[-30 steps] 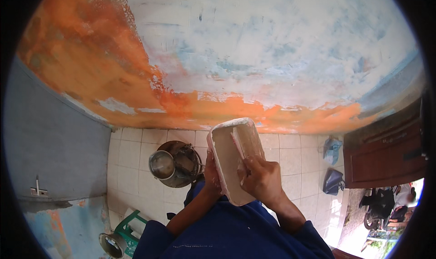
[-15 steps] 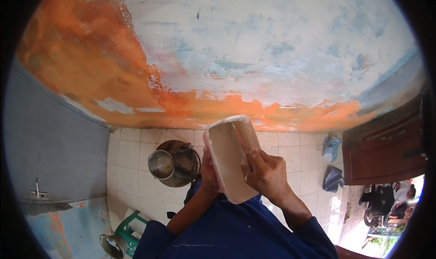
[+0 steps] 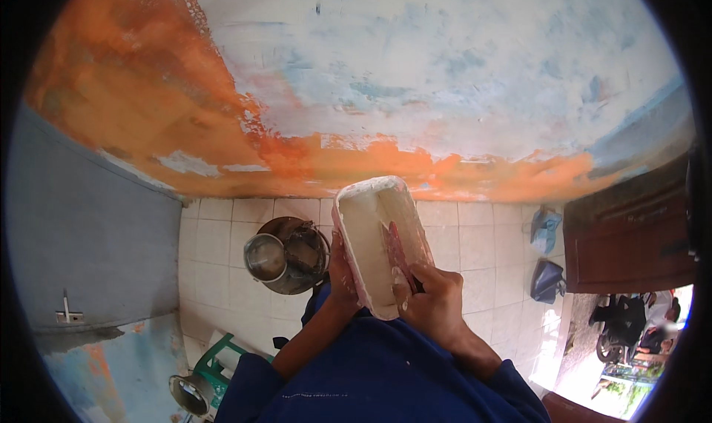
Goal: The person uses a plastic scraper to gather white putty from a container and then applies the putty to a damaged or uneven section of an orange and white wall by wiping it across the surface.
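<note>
An oblong, whitish tray [image 3: 371,185] with a coated rim is held in front of my body, tilted so that its inside shows. My left hand [image 3: 341,278] is closed on its left side. Pale, smooth material that looks like putty covers the tray's inside. In my right hand [image 3: 437,301] is a putty knife [image 3: 396,246] with a reddish, smeared blade, which lies within the tray near its right wall. The fingers wrap the knife's dark handle. Beyond the tray stands a wall [image 3: 445,67] with whitish, bluish and orange patches.
On the tiled floor, left of the tray, a pail [image 3: 265,258] rests on a round dark base [image 3: 297,283]. A green plastic chair [image 3: 210,364] is at lower left. Two bags, one light blue [image 3: 545,234] and one dark [image 3: 546,282], lie near a brown door [image 3: 623,238]. People and a motorcycle [image 3: 615,338] show outside.
My right hand has drawn down and back slightly, so more of the knife's reddish blade shows inside the tray. The tray is a little more upright, still in my left hand.
</note>
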Motion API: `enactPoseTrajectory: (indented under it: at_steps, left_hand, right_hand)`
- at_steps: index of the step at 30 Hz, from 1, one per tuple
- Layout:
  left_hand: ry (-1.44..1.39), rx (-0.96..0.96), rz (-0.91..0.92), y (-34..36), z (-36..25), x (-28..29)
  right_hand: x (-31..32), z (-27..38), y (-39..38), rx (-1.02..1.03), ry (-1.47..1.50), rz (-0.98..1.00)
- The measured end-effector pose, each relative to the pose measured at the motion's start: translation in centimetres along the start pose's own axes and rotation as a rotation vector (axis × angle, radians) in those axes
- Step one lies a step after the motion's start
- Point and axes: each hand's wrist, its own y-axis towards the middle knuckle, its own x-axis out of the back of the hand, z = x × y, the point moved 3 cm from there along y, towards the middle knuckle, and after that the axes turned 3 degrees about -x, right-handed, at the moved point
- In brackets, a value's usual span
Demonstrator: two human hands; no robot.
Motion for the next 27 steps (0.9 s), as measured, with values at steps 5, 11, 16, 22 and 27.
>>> enactPoseTrajectory:
  at_steps: [5,11,16,22,27]
  left_hand:
    - [-0.176,-0.004,0.021,0.5,-0.2,-1.0]
    - [-0.222,0.020,0.065,0.6,0.1,-0.7]
    - [-0.142,0.035,-0.005,0.0,0.3,-1.7]
    - [-0.072,-0.009,0.005,-0.3,0.1,-1.6]
    - [-0.099,0.006,0.057,0.0,0.1,-2.3]
  right_hand:
    - [1.2,1.2,1.6,0.064,0.061,-0.165]
    - [2.2,1.4,2.9,0.303,-0.092,-0.148]
    - [1.7,-1.1,2.6,0.368,-0.284,0.040]
    - [1.8,-0.6,0.6,0.127,-0.162,0.066]
    - [0.9,-0.2,-0.5,0.041,-0.065,0.017]
